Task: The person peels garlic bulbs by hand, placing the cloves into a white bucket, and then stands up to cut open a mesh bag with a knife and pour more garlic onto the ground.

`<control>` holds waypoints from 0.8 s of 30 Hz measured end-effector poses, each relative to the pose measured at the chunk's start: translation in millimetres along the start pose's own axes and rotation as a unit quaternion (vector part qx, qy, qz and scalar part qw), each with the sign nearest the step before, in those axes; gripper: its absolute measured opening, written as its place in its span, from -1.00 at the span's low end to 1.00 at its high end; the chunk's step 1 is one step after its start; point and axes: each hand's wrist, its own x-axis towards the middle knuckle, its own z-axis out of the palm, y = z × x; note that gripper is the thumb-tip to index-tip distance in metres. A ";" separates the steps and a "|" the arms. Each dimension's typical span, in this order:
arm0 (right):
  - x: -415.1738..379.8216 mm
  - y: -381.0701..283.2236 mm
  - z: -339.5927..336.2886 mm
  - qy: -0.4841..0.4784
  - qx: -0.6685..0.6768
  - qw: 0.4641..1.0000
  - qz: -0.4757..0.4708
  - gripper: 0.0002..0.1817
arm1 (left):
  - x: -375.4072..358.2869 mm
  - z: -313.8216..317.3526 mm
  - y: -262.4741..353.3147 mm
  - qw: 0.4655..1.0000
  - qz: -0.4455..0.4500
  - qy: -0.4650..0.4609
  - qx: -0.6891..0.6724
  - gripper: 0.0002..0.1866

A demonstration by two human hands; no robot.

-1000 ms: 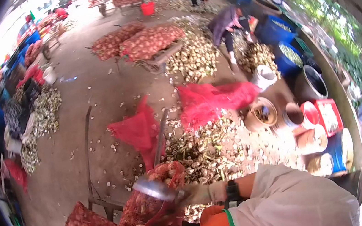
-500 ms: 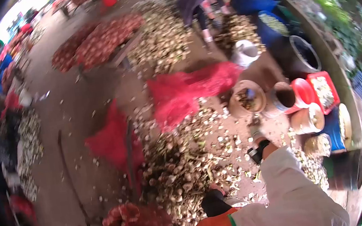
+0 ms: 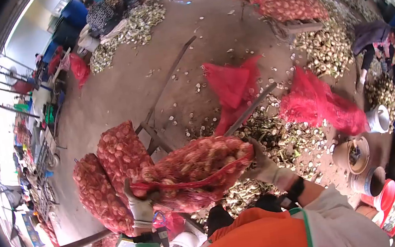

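Note:
A full red mesh sack of garlic lies across in front of me, its pale bulbs showing through the netting. At its left end, my left hand, in a white glove, is closed on the netting. My right hand, also gloved, grips the opposite end, with its fingers partly hidden by the sack. Two more filled mesh sacks lie just beyond and left of my left hand. Under the held sack, parts of a wooden frame show, with long poles sticking out.
Loose garlic and trimmings cover the ground to the right. Empty red netting lies beyond them. Buckets and tubs line the right side. Further off are stacked garlic sacks and a bent-over person. Another person sits at far left.
My view has swung left, away from the buckets. My right hand, earlier stretched toward the buckets, is now on the garlic sack; my left hand has come into view holding its other end.

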 end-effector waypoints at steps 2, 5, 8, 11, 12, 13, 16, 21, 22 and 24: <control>28.4 55.0 4.4 -0.014 0.090 0.995 0.044 -0.18 | -8.6 -10.4 -8.6 0.998 0.022 0.044 0.050 0.05; 40.9 50.0 6.8 -0.078 0.044 0.991 0.102 -0.37 | -36.3 -28.9 -25.9 0.965 0.002 0.073 0.250 -0.08; -6.9 47.1 5.1 0.025 0.113 0.980 0.163 -0.33 | -50.0 -27.4 -1.9 0.915 0.031 -0.015 0.402 -0.09; -16.0 0.8 23.2 0.108 0.156 0.962 0.197 -0.29 | -46.7 -30.5 4.8 0.935 -0.028 -0.094 0.340 -0.16; -20.1 -3.3 26.3 0.143 0.128 0.960 0.206 -0.30 | -50.5 -30.7 7.3 0.936 -0.025 -0.089 0.338 -0.16; -19.4 -9.2 25.0 0.137 0.129 0.962 0.199 -0.30 | -56.3 -29.4 10.4 0.971 -0.072 -0.077 0.214 -0.23; -23.3 -35.7 18.4 0.087 0.151 0.964 0.200 -0.29 | -91.0 -26.0 25.3 0.988 -0.144 -0.037 -0.048 -0.34; -15.3 -127.8 26.8 -0.030 0.164 0.981 0.097 -0.35 | -168.8 -45.1 42.6 0.987 -0.101 0.082 -0.093 -0.39; -13.3 -152.6 28.7 -0.064 0.160 0.981 0.087 -0.34 | -192.3 -50.2 39.1 0.984 -0.101 0.107 -0.102 -0.36; -5.9 -176.4 22.0 -0.116 0.154 0.979 0.067 -0.36 | -228.5 -44.7 50.1 0.978 -0.034 0.206 0.009 -0.27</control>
